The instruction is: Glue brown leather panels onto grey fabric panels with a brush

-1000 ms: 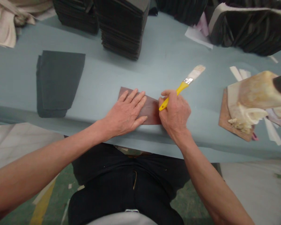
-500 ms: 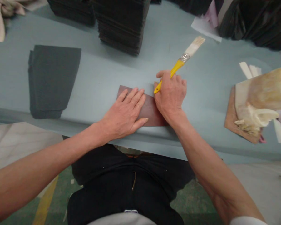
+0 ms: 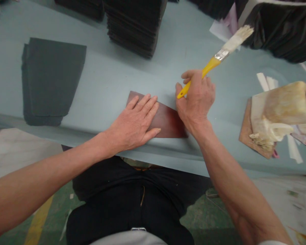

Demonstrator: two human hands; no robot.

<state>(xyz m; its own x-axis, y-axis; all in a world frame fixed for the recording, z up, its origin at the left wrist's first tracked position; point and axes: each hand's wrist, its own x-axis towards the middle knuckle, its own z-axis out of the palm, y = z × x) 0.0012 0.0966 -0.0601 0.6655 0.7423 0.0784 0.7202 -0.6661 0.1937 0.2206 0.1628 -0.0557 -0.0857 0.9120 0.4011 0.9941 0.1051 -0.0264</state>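
Observation:
My left hand (image 3: 135, 124) lies flat with its fingers stretched out on a reddish-brown tapered panel (image 3: 169, 122) near the table's front edge. Part of the panel is hidden beneath that hand. Just past the panel's right end, my right hand (image 3: 197, 97) is closed around the yellow handle of a paintbrush (image 3: 214, 61). The brush points up and to the right, its pale, stiff-looking bristles away from the panel. Whether the right hand's edge touches the panel I cannot tell.
Dark grey tapered pieces (image 3: 53, 78) lie overlapped on the left of the blue-grey table (image 3: 104, 78). A tall dark stack (image 3: 132, 30) stands at the back. On the right, a stained whitish container (image 3: 283, 105) rests on a brown board (image 3: 244, 127), with paper strips (image 3: 294, 149) around it.
My right hand has shifted right with the paintbrush, uncovering more of the panel's right end. The left hand stays flat on the panel. The camera view has moved slightly.

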